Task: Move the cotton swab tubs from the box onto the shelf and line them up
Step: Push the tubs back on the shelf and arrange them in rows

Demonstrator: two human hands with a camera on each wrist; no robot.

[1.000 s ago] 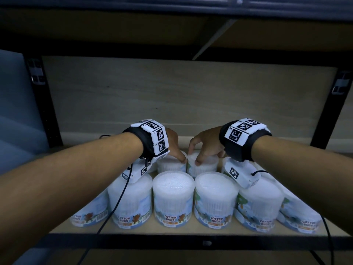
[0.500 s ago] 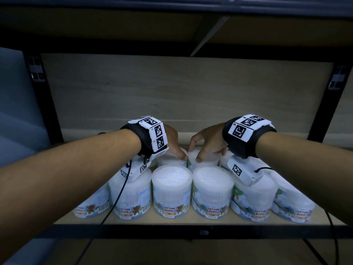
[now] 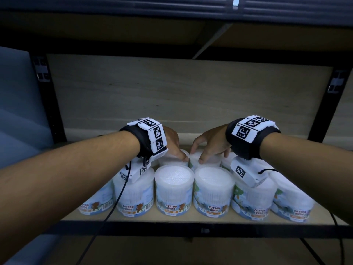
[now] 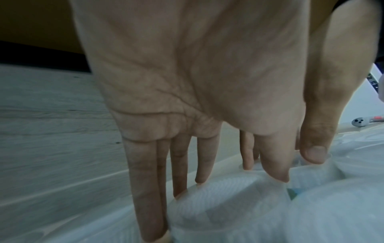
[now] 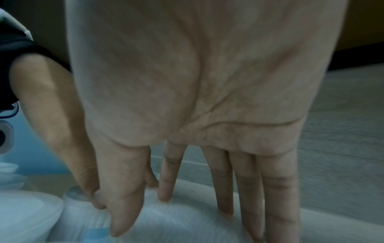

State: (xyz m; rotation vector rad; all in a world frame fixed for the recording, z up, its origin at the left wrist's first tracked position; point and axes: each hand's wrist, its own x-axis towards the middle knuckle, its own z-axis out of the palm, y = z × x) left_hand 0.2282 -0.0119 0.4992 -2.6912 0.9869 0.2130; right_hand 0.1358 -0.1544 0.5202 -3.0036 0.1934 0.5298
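Several white cotton swab tubs with "COTTON BUDS" labels point(image 3: 173, 190) stand in a front row on the wooden shelf point(image 3: 191, 219). Behind them is a back row. My left hand point(image 3: 176, 150) reaches over the front row and holds a back-row tub point(image 3: 172, 160) from above. Its fingers lie on the far side and its thumb on the near side, as with the left hand point(image 4: 228, 184) and tub point(image 4: 224, 210) in the wrist view. Beside it, my right hand point(image 3: 208, 150) grips the neighbouring back tub point(image 3: 212, 159) the same way; the right wrist view shows the right hand point(image 5: 172, 213) and tub point(image 5: 187, 233). The two hands almost touch.
The shelf bay has a pale wooden back panel point(image 3: 191, 96), black uprights at the left point(image 3: 47, 104) and right point(image 3: 324, 104), and a black front rail point(image 3: 191, 230). Another shelf board hangs low overhead point(image 3: 172, 31). Bare shelf shows behind the back row.
Both hands stay on the same two back-row tubs. Only small shifts of the arms and of the head view show.
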